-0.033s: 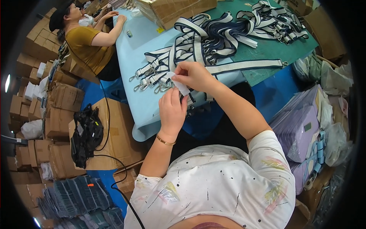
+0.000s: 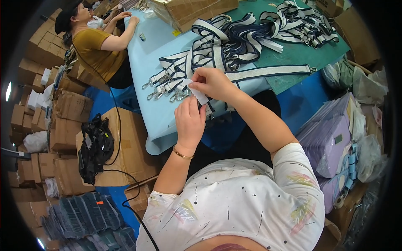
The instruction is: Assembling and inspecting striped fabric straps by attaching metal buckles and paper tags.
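Note:
My right hand [image 2: 214, 83] pinches a small white paper-like piece [image 2: 200, 97] between thumb and fingertips. Just below it, my left hand [image 2: 189, 123] has its fingers bent together at the lower end of that same piece. A dark strip of strap hangs beside the fingertips; whether a finger touches it is hidden. Beyond both hands, on the light blue table cover [image 2: 161, 121], lies a heap of white straps with navy edges [image 2: 209, 52]. Metal snap hooks [image 2: 178, 97] cluster at their near ends. One long strap [image 2: 272, 73] stretches to the right.
A green cutting mat [image 2: 289, 81] covers the table's right part. At its back is a cardboard box [image 2: 192, 14]. A co-worker [image 2: 94, 42] sits at the left edge. Black gear with a cable [image 2: 95, 150] rests on a carton to my left. Wrapped purple goods [image 2: 328, 142] are stacked right.

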Tool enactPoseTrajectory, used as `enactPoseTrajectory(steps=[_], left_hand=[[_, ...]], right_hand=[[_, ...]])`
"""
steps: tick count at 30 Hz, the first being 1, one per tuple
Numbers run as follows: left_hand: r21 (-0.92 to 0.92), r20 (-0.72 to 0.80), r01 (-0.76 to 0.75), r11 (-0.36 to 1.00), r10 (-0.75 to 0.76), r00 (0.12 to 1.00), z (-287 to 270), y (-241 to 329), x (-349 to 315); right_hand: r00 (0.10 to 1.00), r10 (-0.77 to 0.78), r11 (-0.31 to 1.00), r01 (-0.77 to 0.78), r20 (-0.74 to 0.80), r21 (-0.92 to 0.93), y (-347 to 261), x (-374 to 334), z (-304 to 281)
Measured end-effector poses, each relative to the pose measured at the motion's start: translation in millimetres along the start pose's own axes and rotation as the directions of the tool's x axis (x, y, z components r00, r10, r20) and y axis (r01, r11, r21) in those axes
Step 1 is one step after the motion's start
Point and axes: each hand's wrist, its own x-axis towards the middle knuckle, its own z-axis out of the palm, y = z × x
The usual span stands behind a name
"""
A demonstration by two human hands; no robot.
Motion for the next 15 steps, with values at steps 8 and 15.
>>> enactPoseTrajectory(steps=[8,15], left_hand=[[-0.676,0.238,0.435,0.595,-0.383,0.893,-3.0,-29.3,-6.1],[-0.325,0.106,0.163,0.931,-0.136,0.985,-8.5,-25.1,9.2]], right_hand=[[0.984,0.022,0.995,-0.039,0.176,0.092,8.8,11.2,-2.8],[0.992,-0.034,0.999,0.032,0.119,0.017,14.2,7.4,4.9]])
